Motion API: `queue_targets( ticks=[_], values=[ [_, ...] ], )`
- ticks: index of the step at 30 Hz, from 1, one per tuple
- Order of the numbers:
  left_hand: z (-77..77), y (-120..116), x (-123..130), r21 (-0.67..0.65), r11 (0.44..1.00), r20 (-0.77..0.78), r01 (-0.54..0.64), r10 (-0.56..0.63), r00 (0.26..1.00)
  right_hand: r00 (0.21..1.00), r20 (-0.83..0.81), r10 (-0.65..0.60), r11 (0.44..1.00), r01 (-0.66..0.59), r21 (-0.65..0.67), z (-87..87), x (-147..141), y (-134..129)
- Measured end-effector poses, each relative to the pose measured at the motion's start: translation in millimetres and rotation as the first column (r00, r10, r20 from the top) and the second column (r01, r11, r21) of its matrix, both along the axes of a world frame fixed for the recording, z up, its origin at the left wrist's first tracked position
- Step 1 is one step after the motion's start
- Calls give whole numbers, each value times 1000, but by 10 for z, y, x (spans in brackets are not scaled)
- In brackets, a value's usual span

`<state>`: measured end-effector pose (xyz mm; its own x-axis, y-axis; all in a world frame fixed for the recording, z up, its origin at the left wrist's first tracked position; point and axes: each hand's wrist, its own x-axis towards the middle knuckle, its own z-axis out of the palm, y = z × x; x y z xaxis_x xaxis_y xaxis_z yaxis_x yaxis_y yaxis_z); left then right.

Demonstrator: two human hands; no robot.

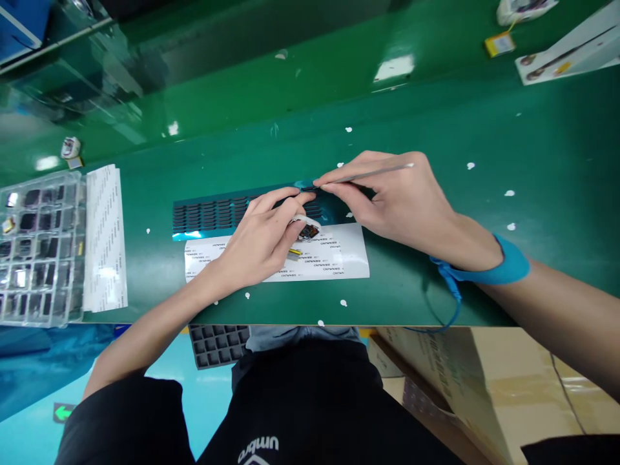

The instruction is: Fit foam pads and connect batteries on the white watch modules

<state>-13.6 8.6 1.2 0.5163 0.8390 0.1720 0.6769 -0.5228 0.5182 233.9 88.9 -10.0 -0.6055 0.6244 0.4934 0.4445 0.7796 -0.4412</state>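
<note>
My left hand (264, 242) is closed around a small white electronic housing (309, 229), with dark circuit parts showing on its open side. A small yellow-edged battery (294, 254) lies just below it. The fingertips of that hand rest on a blue sheet (181, 236) carrying rows of small black strips (208, 216). My right hand (394, 197) pinches slim grey tweezers (375, 172), their back end pointing up to the right. Its fingertips meet the left fingers at the sheet's right part, where the tweezers' tips are hard to make out. A blue wrist strap (513, 261) circles the right wrist.
White printed backing paper (356, 255) lies under my left hand. At the left stand a clear compartment tray (77, 258) and more white sheets (104, 239). Small white stickers (471, 166) dot the green table. Another battery (500, 44) and a white holder (537, 72) are at upper right.
</note>
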Motion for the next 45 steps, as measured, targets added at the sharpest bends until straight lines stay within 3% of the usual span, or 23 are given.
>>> queue_targets(
  ticks=[7,14,18,20,22,24,26,28,30,32,34,36,38,39,40,42,44,45],
  values=[
    [50,-17,31,-55,998,-70,0,-4,998,998,66,-6,989,-3,146,-61,-21,5],
    [-2,29,-28,-3,999,-21,38,-38,999,992,-22,-125,942,125,310,83,140,196],
    [117,13,-91,129,962,10,241,-244,970,991,-54,-126,915,137,379,58,180,207],
    [239,-13,-105,189,928,161,320,-351,923,993,-61,-101,905,117,409,46,160,162],
    [344,-17,-120,157,972,467,176,-229,854,997,-64,-52,894,75,441,62,134,110],
    [390,21,-151,-75,997,730,-23,70,680,998,-54,-29,894,50,445,98,117,62],
    [380,89,-194,-388,921,778,-40,350,523,999,-36,-31,900,44,433,140,113,24],
    [346,147,-220,-604,790,719,99,488,496,999,-20,-35,903,40,429,174,118,-8],
    [327,161,-208,-711,668,672,220,555,490,1000,-14,-23,894,27,447,200,126,-37],
    [342,130,-166,-726,620,676,297,567,470,1000,-14,-13,888,18,459,222,130,-63],
    [389,85,-140,-669,658,736,344,523,431,1000,-23,-17,890,25,456,240,128,-81],
    [443,67,-172,-559,767,820,316,455,346,999,-23,-29,898,36,439,247,120,-89],
    [469,104,-262,-514,841,844,168,462,271,1000,-17,-20,902,25,430,238,102,-88],
    [464,141,-315,-539,839,826,76,510,239,1000,-28,-11,898,22,439,227,90,-86],
    [445,184,-363,-592,806,788,-4,579,208,999,-48,-1,891,23,453,213,76,-86],
    [383,261,-416,-724,688,673,-59,722,163,996,-87,3,883,38,468,186,49,-92],
    [323,291,-395,-805,593,581,-20,794,180,994,-107,-3,881,53,471,177,34,-113],
    [307,282,-363,-820,572,559,9,799,221,995,-103,0,880,49,473,182,34,-128]
  ],
)
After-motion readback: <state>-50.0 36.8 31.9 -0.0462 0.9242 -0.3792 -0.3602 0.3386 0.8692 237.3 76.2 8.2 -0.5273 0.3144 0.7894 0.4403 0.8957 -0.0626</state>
